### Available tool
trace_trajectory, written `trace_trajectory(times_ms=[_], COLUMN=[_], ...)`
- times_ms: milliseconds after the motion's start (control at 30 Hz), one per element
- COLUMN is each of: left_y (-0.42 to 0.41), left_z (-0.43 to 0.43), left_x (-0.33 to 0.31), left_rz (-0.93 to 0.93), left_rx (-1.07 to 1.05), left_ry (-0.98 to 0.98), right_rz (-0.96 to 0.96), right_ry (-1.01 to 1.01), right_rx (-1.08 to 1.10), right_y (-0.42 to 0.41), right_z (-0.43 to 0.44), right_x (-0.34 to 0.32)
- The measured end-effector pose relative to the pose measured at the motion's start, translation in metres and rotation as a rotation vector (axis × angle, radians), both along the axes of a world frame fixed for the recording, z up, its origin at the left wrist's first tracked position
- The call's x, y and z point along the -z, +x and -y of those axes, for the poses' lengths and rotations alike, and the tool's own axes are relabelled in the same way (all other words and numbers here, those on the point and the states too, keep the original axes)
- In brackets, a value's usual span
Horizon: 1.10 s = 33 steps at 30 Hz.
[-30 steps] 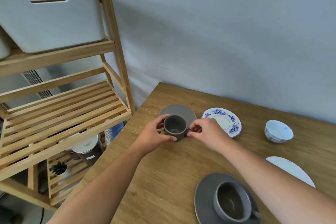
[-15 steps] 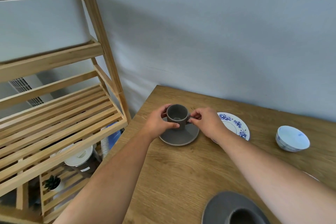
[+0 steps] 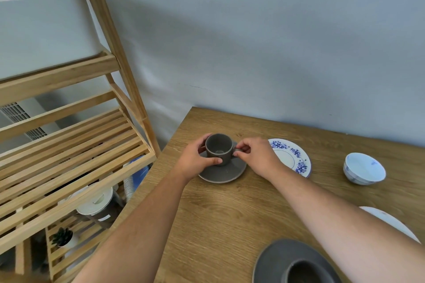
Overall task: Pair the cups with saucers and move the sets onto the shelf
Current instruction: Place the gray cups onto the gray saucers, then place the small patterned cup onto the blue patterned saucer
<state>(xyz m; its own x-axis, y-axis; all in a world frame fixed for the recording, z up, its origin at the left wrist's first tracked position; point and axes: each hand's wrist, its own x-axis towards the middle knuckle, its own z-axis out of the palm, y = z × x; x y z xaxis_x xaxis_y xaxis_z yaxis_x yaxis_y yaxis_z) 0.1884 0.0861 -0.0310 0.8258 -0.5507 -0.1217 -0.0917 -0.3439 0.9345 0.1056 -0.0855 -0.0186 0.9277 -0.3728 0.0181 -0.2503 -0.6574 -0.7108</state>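
– Since a second ago the grey cup has gone from the bare worktop onto the grey saucer; both hands were on it then too.

– And the grip?

– Left hand wraps the cup's left side, thumb across the front wall. Right hand pinches the handle on the cup's right side (the handle is mostly hidden by the fingertips). The cup stands upright, toward the saucer's far side.

– What else is on the worktop?

– Just right of the saucer lies a blue-flowered saucer, partly under the right hand. Farther right, well apart, sits a white cup with blue marks. Another grey cup on its own grey saucer shows at the bottom edge, and a white saucer peeks out past the right forearm.

– The shelf?

– Left of the worktop: a wooden slatted shelf; its middle tier carries nothing. A white bin sits on top, and a small plant on the lowest tier.
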Motion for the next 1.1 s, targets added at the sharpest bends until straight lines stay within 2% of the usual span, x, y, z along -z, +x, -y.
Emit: trace_trajectory(times_ms=[133, 300, 433, 567, 733, 933, 1100], left_y=[-0.003, -0.009, -0.026, -0.057, -0.098, -0.133, -0.14], left_z=[0.002, 0.024, 0.072, 0.131, 0.195, 0.247, 0.262], left_x=[-0.011, -0.04, -0.055, -0.052, -0.038, -0.02, -0.01], left_rz=[0.037, 0.21, 0.353, 0.422, 0.368, 0.244, 0.135], left_rx=[0.032, 0.042, 0.07, 0.248, 0.442, 0.574, 0.523], left_ry=[0.115, 0.17, 0.125, 0.179, 0.203, 0.304, 0.266], right_rz=[-0.014, 0.064, 0.127, 0.133, -0.005, -0.3, -0.278], right_ry=[0.05, 0.04, 0.022, -0.009, 0.018, 0.176, 0.23], right_rx=[-0.033, 0.024, 0.178, 0.345, 0.389, 0.308, 0.266], right_y=[-0.008, -0.031, -0.059, -0.098, -0.146, -0.188, -0.191], right_z=[0.004, 0.034, 0.084, 0.133, 0.182, 0.216, 0.228], right_x=[-0.005, -0.029, -0.043, -0.048, -0.044, -0.021, 0.009])
